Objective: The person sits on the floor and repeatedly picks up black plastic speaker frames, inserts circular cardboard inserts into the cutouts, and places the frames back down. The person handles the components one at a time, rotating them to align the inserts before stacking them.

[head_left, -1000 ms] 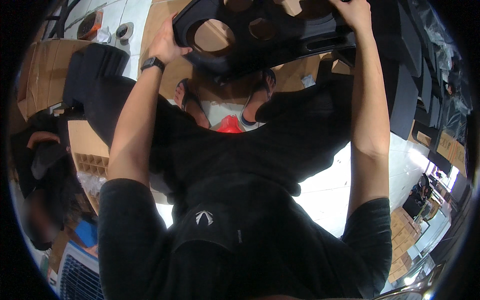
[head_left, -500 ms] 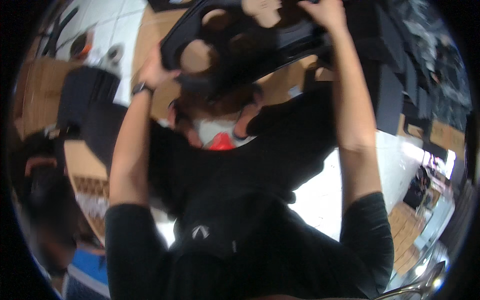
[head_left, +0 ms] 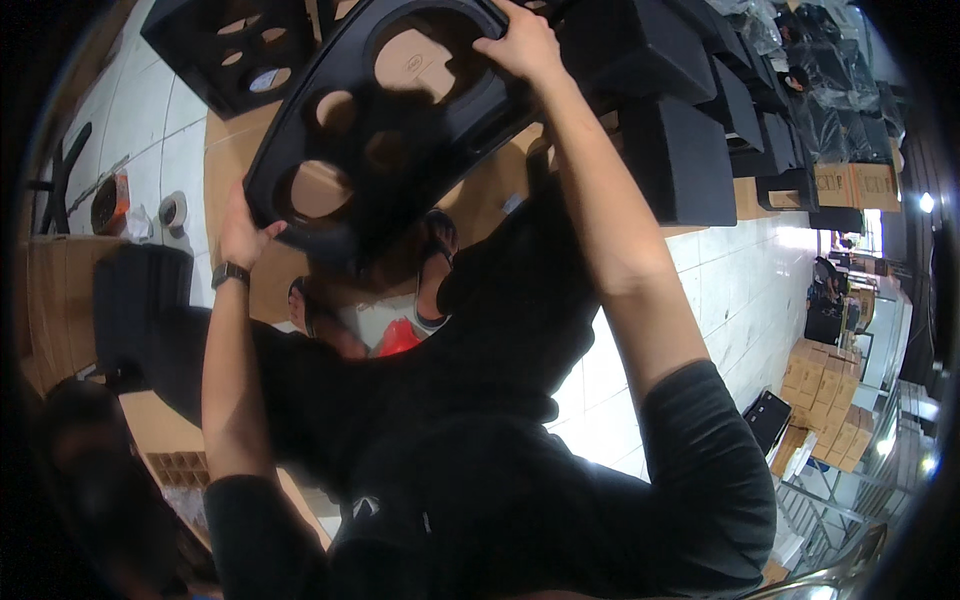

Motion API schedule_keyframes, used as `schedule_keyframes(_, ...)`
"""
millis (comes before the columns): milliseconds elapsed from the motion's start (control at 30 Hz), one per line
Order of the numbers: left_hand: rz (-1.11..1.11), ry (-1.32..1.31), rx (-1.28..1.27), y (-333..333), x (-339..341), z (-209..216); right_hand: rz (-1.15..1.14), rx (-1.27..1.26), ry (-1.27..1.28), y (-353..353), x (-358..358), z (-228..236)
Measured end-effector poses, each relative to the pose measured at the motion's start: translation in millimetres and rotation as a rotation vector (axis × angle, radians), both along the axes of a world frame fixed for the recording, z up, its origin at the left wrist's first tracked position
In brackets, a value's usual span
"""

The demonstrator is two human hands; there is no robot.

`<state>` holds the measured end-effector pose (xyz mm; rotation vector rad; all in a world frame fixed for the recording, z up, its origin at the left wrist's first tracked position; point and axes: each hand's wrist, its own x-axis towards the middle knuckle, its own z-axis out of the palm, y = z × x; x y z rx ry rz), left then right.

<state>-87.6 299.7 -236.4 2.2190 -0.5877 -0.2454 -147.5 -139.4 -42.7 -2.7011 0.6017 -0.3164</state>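
Well, I see the left hand [head_left: 243, 236] clasping the black, round-holed panel [head_left: 358, 132] at its eight o'clock, the right hand [head_left: 527, 46] at two, fingers gripping its edges.

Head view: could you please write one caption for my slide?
A person's left hand and right hand grip a black panel with round holes above flat brown cardboard.

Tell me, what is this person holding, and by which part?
A black piece with round holes: the left hand grips its lower-left corner, the right hand its upper-right end.
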Motion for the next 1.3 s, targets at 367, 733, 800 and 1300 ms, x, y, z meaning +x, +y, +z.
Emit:
schedule_keyframes(367, 0.0, 0.01, 0.08, 8, 4, -24, 0.116, -0.337, -0.015, -28, 1, -25)
schedule_keyframes(733, 0.186, -0.434, -0.187, -22, -10, 101, 0.187, -0.227, -0.076, 82, 13, -3)
schedule_keyframes(800, 0.264, -0.592, -0.241, -43, 0, 137, 0.214, -0.258, -0.046, 110, 27, 1)
schedule_keyframes(1300, 0.809, -0.313, -0.353, -51, 50, 172, 0.662, -0.332, -0.068, 238, 34, -8)
